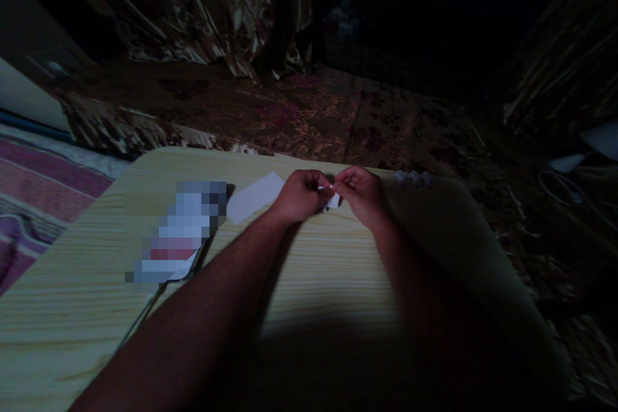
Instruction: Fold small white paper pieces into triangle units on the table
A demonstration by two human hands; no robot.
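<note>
"What could go wrong from here?"

"The small folded paper [333, 199] could crumple or tear, I'd say, if the two pinches pulled against each other. Dim light makes its edges hard to read, so a crooked crease is a risk too."

"Anything else at risk?"

"Counting from that paper, three small pale pieces [414, 178] sit around three o'clock, near the far edge of the worktop [328, 283]; a sweep of the right wrist might knock them. Towards eight o'clock, the left forearm passes near a blurred-out flat object [186, 228] and a thin cable [138, 318], which it could snag."

"And the hands?"

"The left hand [304, 194] is curled, thumb and forefinger brought together on the paper. The right hand [361, 193] seems to nip its upper edge between thumb and fingertip, other fingers loosely bent; the contact itself is tiny."

"What's at nine o'clock?"

"A flat white sheet [255, 198], just beside the left hand."
</note>
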